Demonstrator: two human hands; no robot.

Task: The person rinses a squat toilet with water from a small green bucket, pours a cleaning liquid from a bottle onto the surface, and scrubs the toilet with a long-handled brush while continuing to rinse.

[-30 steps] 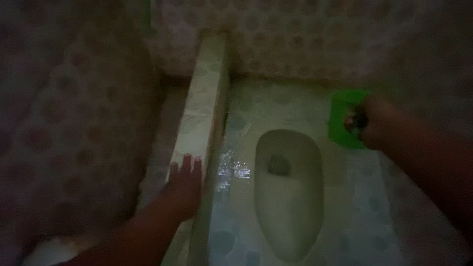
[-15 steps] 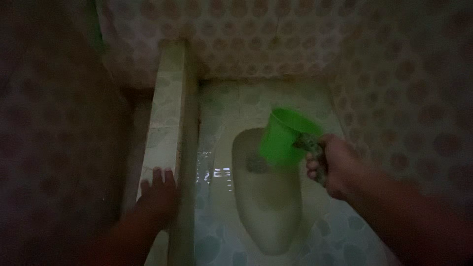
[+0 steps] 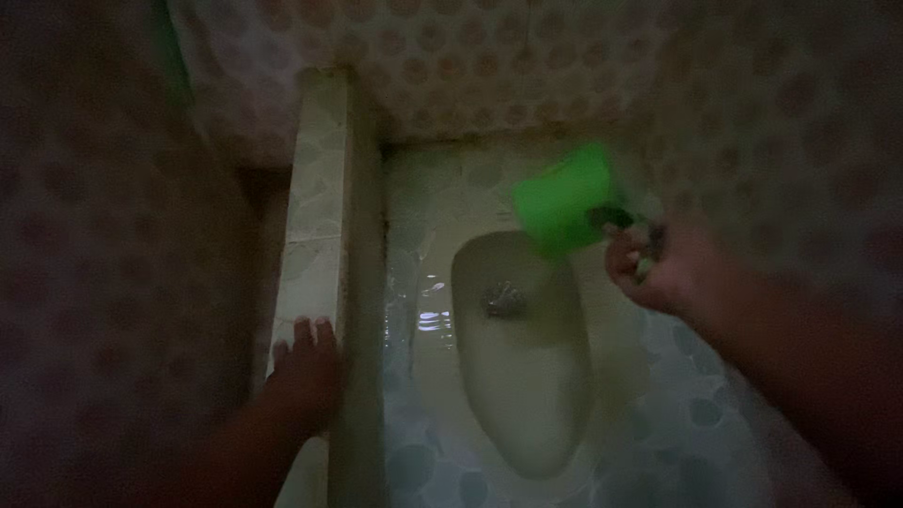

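Observation:
In this dim head view, my right hand [image 3: 663,263] grips the handle of a bright green plastic scoop [image 3: 562,199], tipped over the far right rim of a pale squat toilet pan [image 3: 527,376]. The pan's drain hole [image 3: 505,299] lies below the scoop. My left hand [image 3: 306,362] rests flat, fingers apart, on top of a low tiled wall [image 3: 320,188] to the left of the pan.
Wet patterned floor tiles [image 3: 414,310] surround the pan and glint with light. Patterned wall tiles [image 3: 527,66] close the back and right sides. A dark recess [image 3: 113,282] lies left of the low wall.
My right hand has brought the green scoop from the right side in over the pan and tipped it. The view has shifted. My left hand stays on the low wall.

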